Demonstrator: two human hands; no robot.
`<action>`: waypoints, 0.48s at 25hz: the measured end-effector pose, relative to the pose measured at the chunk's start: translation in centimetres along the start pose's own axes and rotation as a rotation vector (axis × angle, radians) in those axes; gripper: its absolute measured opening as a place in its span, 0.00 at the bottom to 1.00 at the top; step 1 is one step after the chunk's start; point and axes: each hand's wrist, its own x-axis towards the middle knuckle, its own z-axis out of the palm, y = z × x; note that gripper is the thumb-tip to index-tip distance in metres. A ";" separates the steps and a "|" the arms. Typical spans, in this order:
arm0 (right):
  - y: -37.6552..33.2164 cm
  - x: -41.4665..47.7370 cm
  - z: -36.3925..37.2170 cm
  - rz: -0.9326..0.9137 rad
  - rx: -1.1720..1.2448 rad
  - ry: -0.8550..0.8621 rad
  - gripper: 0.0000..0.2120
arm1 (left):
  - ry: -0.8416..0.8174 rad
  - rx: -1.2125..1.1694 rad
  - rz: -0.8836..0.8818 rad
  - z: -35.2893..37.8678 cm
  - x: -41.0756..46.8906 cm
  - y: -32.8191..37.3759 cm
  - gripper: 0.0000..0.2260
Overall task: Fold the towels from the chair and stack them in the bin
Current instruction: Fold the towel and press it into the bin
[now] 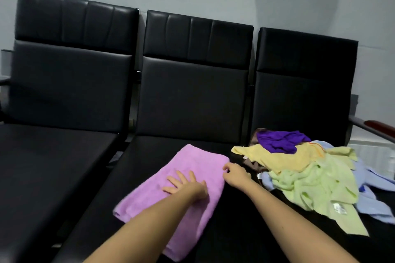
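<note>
Forearms come in from the bottom edge, both reaching onto the middle seat (154,147) of a black three-seat bench.

Right seat: pile of towels (310,168) in purple, yellow, green and blue, loose, crumpled and unfolded.

Middle seat: pink towel (198,162), folded into a long rectangle and lying flat just beside the pile.

Left hand (186,186): palm down on the pink towel, fingers straight and spread, pressing and gripping nothing.

Right hand (237,174): fingers curled at the towel's right edge near the far corner, apparently pinching that edge.

No bin in view.

Handling (judgement): soft terry, light and limp. The layers will likely slide or sag if lifted from one point. Best hold is both ends of an edge, or palms scooped under the fold.
</note>
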 end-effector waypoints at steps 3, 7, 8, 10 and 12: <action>0.1 0.0 0.2 0.109 0.096 0.051 0.06 | 0.045 -0.014 -0.018 -3.5 0.9 -1.0 0.28; -0.4 -0.7 0.6 0.377 0.451 -0.208 0.04 | -0.117 -0.032 -0.052 -4.1 4.0 -3.9 0.19; -0.5 -0.9 0.6 0.428 0.542 -0.283 0.05 | -0.110 -0.023 -0.083 -3.9 4.1 -4.1 0.19; -0.8 -1.0 0.7 0.483 0.658 -0.347 0.08 | -0.078 -0.127 -0.072 -4.7 3.0 -4.7 0.19; -0.9 -1.1 0.5 0.506 0.685 -0.378 0.10 | -0.082 -0.280 -0.058 -6.3 2.4 -5.0 0.19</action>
